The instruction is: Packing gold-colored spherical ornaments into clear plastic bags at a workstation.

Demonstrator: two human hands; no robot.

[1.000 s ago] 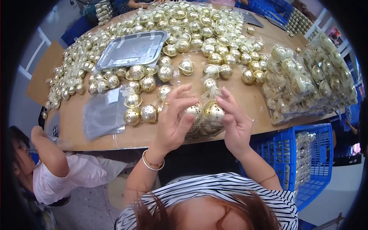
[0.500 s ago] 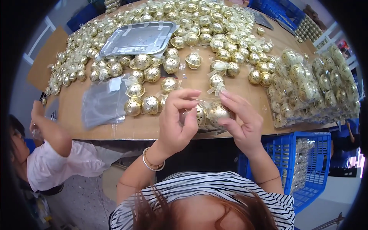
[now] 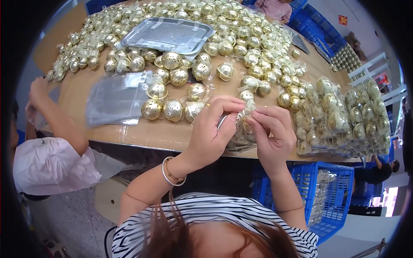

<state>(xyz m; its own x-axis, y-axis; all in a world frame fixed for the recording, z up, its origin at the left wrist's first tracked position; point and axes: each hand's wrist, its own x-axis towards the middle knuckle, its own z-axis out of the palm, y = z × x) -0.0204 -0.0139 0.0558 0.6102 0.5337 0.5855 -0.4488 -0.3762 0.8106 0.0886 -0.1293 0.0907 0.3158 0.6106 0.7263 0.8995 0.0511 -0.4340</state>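
Several round gold bells (image 3: pixel 243 136) with cut-out patterns lie at the table's near edge, partly hidden behind my hands; a clear film seems to wrap them. Above them a pale sheer ribbon (image 3: pixel 249 105) shows between my fingertips. My left hand (image 3: pixel 217 129) is closed in a pinch at the ribbon's left side, thumb against forefinger. From the other side my right hand (image 3: pixel 273 135) pinches at the same ribbon. Left of my hands sit more loose gold bells (image 3: pixel 173 110) with ribbons, beside a stack of clear plastic bags (image 3: pixel 115 101).
A grey tray (image 3: pixel 167 38) rests on a wide heap of gold bells (image 3: pixel 241 32). Bagged bells (image 3: pixel 340 116) are stacked at the right, above a blue crate (image 3: pixel 329 198). A co-worker in a pale shirt (image 3: pixel 53 165) is at the left; another person (image 3: pixel 275 9) is at the far side.
My hands have come closer together, and their fingers have gone from spread around the bells to pinching near the ribbon. The whole view has shifted and tilted a little.
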